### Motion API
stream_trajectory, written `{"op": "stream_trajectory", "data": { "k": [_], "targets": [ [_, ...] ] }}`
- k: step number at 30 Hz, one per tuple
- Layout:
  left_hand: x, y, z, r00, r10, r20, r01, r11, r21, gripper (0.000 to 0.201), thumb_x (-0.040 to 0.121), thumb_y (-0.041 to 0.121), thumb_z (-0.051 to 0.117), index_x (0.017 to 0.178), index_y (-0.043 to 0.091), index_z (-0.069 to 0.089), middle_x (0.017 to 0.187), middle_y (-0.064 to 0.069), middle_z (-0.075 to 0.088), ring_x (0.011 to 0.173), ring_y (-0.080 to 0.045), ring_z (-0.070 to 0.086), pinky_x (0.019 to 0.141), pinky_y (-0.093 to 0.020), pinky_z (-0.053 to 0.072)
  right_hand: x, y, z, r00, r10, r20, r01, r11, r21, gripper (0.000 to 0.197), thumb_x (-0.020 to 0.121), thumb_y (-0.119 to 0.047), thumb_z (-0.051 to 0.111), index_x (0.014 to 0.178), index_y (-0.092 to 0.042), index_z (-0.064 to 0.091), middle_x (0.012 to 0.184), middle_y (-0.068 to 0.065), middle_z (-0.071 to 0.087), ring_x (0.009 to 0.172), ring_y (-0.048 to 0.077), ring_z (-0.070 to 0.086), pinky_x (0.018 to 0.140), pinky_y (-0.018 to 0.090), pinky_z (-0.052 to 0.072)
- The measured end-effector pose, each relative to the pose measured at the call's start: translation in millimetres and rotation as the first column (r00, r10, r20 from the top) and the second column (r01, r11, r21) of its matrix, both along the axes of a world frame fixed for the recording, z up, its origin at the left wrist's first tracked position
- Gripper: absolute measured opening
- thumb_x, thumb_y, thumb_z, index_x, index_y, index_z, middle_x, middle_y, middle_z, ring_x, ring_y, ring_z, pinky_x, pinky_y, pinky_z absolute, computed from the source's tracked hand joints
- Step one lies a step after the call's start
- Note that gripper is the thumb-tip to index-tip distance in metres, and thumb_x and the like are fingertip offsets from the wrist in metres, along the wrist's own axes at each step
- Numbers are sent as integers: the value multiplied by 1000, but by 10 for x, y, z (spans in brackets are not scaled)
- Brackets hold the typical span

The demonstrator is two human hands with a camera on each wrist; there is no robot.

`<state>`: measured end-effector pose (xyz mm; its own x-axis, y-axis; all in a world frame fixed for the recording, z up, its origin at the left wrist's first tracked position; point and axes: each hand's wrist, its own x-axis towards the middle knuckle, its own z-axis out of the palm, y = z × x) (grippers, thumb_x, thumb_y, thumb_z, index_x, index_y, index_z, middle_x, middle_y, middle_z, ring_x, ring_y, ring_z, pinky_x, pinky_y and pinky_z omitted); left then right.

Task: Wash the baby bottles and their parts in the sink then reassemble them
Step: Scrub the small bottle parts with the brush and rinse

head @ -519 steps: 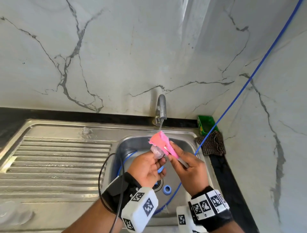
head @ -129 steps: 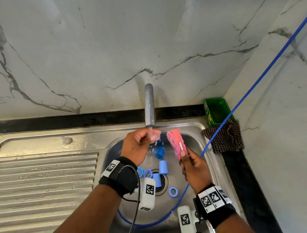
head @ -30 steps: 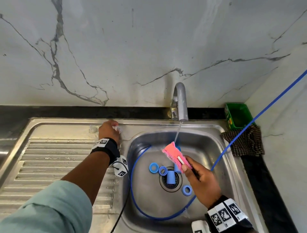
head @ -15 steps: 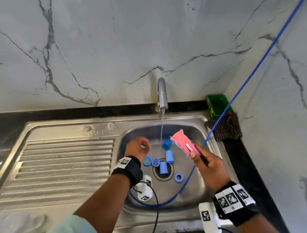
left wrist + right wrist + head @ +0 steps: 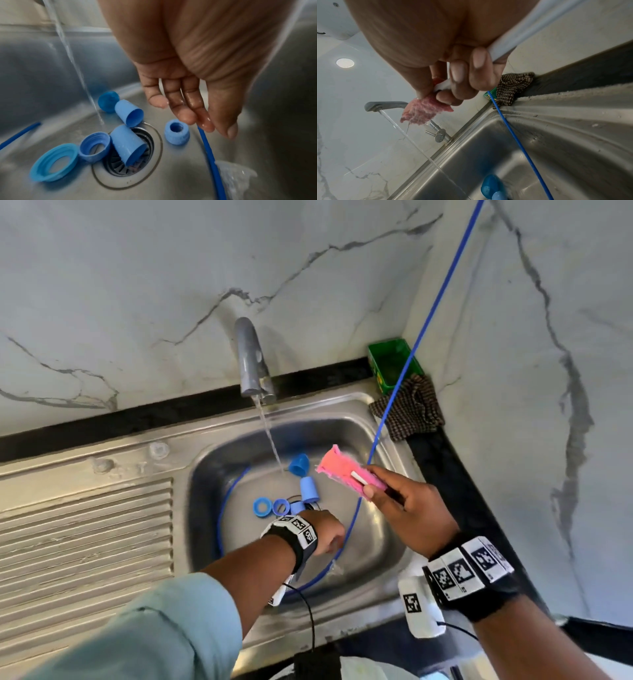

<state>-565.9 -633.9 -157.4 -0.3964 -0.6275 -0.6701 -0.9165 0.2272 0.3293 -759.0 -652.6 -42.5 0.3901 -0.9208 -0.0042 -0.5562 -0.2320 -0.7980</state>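
Several blue bottle parts lie around the drain of the steel sink (image 5: 373, 546): a wide ring (image 5: 53, 162), a threaded ring (image 5: 95, 146), two caps (image 5: 127, 144) (image 5: 129, 113), a darker cap (image 5: 108, 99) and a small collar (image 5: 176, 132). My left hand (image 5: 188, 119) hangs in the basin with straight, wet fingers just above the collar and holds nothing. In the head view my left hand (image 5: 327, 530) hides the collar. My right hand (image 5: 407, 508) grips the white handle of a pink sponge brush (image 5: 346, 472) above the basin's right side. A clear teat (image 5: 158, 449) sits on the sink ledge.
The tap (image 5: 253, 364) runs a thin stream into the basin. A blue cable (image 5: 394, 395) drops from the upper right and loops round the sink floor. A green tray (image 5: 394, 362) and checked cloth (image 5: 411, 409) fill the back right corner. A ribbed drainboard (image 5: 85, 542) lies left.
My left hand left the clear teat on the ledge, came back into the basin and has moved from beside the rings to over the small collar. My right hand keeps hold of the brush.
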Motion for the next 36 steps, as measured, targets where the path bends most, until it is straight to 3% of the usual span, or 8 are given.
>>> {"op": "stream_trajectory", "data": {
  "k": [7, 12, 18, 22, 25, 28, 31, 36],
  "targets": [
    [-318, 56, -437, 981, -163, 109, 156, 985, 71, 27, 101, 20, 53, 121, 11, 69, 124, -9, 66, 116, -28, 61, 94, -30, 44, -52, -173, -138, 999, -36, -5, 36, 999, 30, 37, 97, -37, 64, 133, -29, 65, 85, -23, 64, 72, -17, 57, 73, 6, 43],
    [-245, 64, -533, 983, -177, 47, 172, 980, 95, 17, 90, 13, 64, 102, 14, 75, 97, -7, 74, 87, -34, 71, 79, -35, 57, -36, -316, -191, 997, -77, 19, 75, 995, 61, 34, 97, -37, 63, 131, -34, 65, 84, -25, 66, 73, -9, 61, 72, 7, 44],
    [-104, 31, -548, 982, 189, -17, -186, 975, 119, 11, 80, 24, 63, 79, 13, 59, 73, -4, 62, 70, -31, 62, 59, -29, 40, 57, -427, -273, 998, -59, 7, 59, 994, 87, 36, 97, -42, 62, 133, -39, 62, 95, -22, 73, 81, -3, 67, 78, 19, 53],
    [237, 45, -516, 918, 376, -122, -375, 926, 31, 19, 98, 26, 53, 106, 17, 68, 108, -8, 56, 98, -31, 59, 81, -30, 43, 182, -476, -230, 999, -18, 42, 14, 995, 94, 33, 99, -44, 60, 132, -39, 63, 95, -8, 75, 82, 7, 68, 81, 30, 55],
    [478, 40, -396, 636, 727, -260, -727, 677, 114, 19, 101, 24, 56, 99, 12, 71, 99, -4, 66, 88, -20, 61, 73, -25, 40, 275, -455, -81, 993, 35, 113, -44, 996, 81, 29, 99, -44, 58, 128, -41, 64, 90, -15, 72, 75, -3, 62, 74, 19, 51],
    [680, 7, -180, -3, 928, -372, -881, 174, 440, 23, 102, 10, 53, 83, 11, 68, 80, -5, 67, 68, -16, 56, 55, -22, 45, 323, -414, 51, 985, 64, 160, -78, 994, 77, 27, 96, -41, 57, 122, -50, 64, 85, -23, 70, 72, -2, 62, 69, 12, 47],
    [858, -18, 35, -526, 779, -342, -719, -193, 667, 24, 102, 4, 49, 82, 7, 64, 74, -10, 62, 66, -20, 53, 50, -20, 47, 344, -355, 152, 982, 99, 161, -111, 992, 67, 32, 97, -35, 58, 129, -37, 62, 73, -32, 62, 68, -4, 59, 65, 6, 41],
    [974, -82, 274, -743, 624, -242, -489, -260, 832, 17, 104, 12, 50, 94, 6, 63, 86, -8, 62, 77, -17, 58, 61, -23, 55, 386, -218, 314, 974, 114, 195, -124, 992, 40, 33, 93, -45, 58, 115, -69, 54, 76, -22, 67, 66, 9, 61, 64, 20, 50]
  ]
}}
